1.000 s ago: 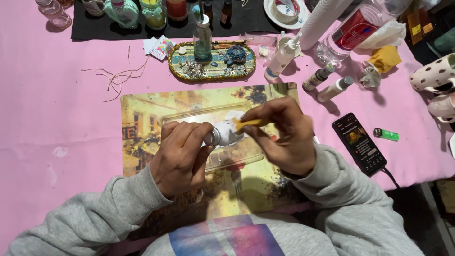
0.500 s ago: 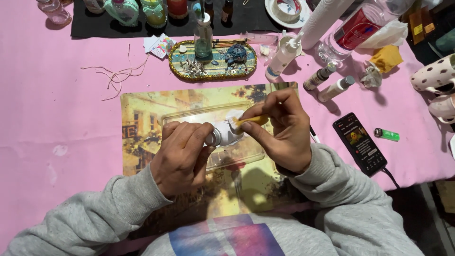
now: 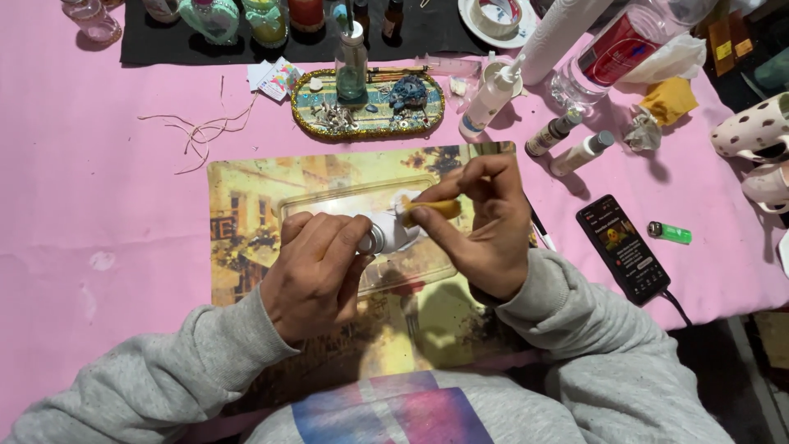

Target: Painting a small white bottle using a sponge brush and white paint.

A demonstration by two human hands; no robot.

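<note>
The right hand (image 3: 485,226) is sitting a little closer over the work than half a second ago, its thumb and forefinger now pinching a small yellow-orange piece (image 3: 434,210) flat against the small white object (image 3: 393,232), where a second ago the piece was angled slightly higher; so the pressing or rubbing appears to be carrying on without a break. The left hand (image 3: 316,271) is staying put, fingers curled together and gripping the object's near end (a metallic ring seems to be showing there, though the view is too tight to be sure). The white object is looking pale, rounded and glossy, held just above a clear tray (image 3: 312,201) on the picture placemat (image 3: 246,214), at the middle of the pink table (image 3: 99,189).
</note>
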